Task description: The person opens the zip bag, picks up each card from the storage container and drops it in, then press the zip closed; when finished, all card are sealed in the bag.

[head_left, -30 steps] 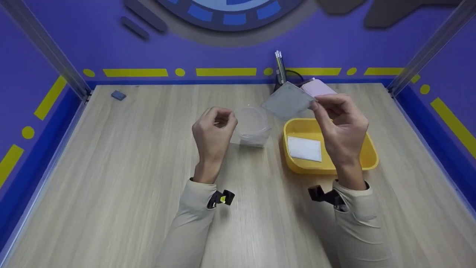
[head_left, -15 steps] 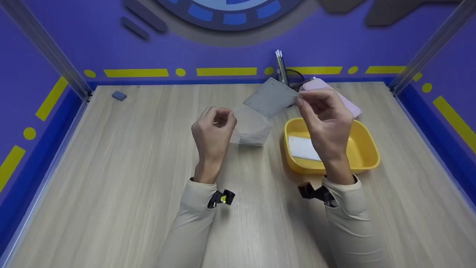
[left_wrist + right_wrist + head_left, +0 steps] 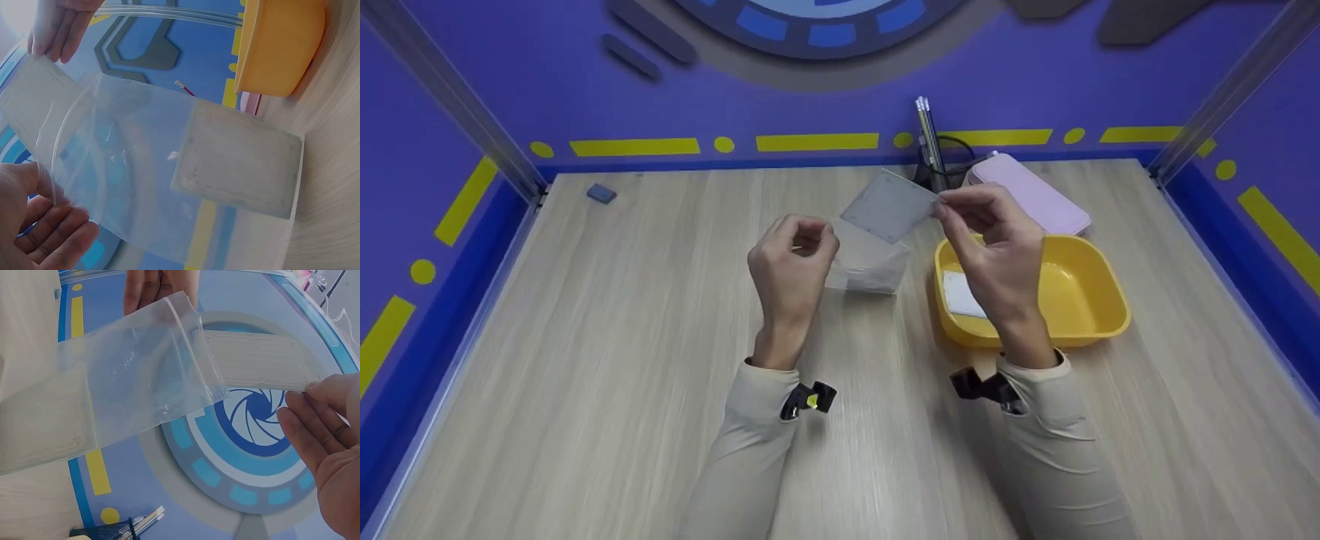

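My left hand (image 3: pixel 791 277) pinches the mouth edge of a clear zip bag (image 3: pixel 881 271), which hangs down with its lower end at or near the tabletop. In the left wrist view a greyish square plate (image 3: pixel 239 160) lies inside the bag's bottom. My right hand (image 3: pixel 1001 259) pinches one corner of another thin grey square plate (image 3: pixel 889 206) between thumb and fingertips. In the right wrist view the leading end of this held plate (image 3: pixel 259 360) overlaps the bag's mouth and seems to be just inside it.
A yellow tray (image 3: pixel 1084 300) under my right hand holds a white square plate (image 3: pixel 962 296), partly hidden. Behind it lie a pink case (image 3: pixel 1039 195) and a dark mesh holder with pencils (image 3: pixel 930 139). A small blue block (image 3: pixel 601 193) lies at the back left.
My right hand has moved left with the grey plate, bringing it from above the tray's edge to the bag's mouth. The left hand and the bag have hardly moved.
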`<state>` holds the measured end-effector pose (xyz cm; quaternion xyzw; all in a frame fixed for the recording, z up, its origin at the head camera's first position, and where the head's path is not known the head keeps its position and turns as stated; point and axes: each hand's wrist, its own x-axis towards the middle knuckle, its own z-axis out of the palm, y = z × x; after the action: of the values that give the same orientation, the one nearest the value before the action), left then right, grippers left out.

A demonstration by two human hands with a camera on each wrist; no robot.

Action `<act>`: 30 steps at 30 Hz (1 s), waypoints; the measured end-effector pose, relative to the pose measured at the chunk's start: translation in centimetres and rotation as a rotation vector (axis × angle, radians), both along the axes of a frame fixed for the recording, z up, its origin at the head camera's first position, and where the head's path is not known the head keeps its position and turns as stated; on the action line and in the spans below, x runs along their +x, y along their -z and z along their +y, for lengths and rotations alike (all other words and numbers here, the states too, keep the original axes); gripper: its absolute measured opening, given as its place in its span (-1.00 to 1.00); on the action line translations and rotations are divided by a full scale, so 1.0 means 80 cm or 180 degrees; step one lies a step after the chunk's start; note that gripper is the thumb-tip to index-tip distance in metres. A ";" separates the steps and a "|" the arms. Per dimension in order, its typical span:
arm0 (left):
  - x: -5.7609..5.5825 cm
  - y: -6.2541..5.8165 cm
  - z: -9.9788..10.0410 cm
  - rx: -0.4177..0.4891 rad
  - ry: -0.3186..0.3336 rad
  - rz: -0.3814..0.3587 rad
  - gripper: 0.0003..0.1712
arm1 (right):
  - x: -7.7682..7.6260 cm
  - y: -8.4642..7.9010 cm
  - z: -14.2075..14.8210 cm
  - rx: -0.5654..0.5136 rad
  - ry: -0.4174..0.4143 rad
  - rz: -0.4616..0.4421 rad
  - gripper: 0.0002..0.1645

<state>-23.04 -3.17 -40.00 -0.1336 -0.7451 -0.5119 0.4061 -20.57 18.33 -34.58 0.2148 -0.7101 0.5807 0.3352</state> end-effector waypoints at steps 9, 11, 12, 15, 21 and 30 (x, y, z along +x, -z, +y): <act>0.000 0.002 0.003 -0.0036 -0.0010 -0.0038 -0.93 | -0.008 0.008 0.010 0.0567 0.0074 0.0158 -0.85; 0.000 0.003 0.004 -0.0035 -0.0002 -0.0035 -0.92 | -0.010 0.010 0.012 0.0734 0.0129 0.0203 -0.85; 0.000 0.003 0.004 -0.0035 0.0000 -0.0031 -0.92 | -0.011 0.011 0.013 0.0815 0.0150 0.0230 -0.86; 0.000 0.004 0.004 -0.0037 0.0006 -0.0010 -0.92 | -0.012 0.012 0.013 0.0980 0.0138 0.0307 -0.85; 0.000 0.004 0.004 -0.0043 0.0019 -0.0003 -0.92 | -0.014 0.012 0.011 0.1236 0.0047 0.0399 -0.82; 0.000 0.001 0.004 0.0010 0.0038 -0.0061 -0.93 | -0.016 0.017 0.011 0.1493 -0.0052 0.0243 -0.84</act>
<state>-23.01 -2.85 -40.10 -0.1325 -0.7474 -0.5167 0.3961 -21.86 19.23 -35.93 0.3142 -0.8107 0.3940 0.2981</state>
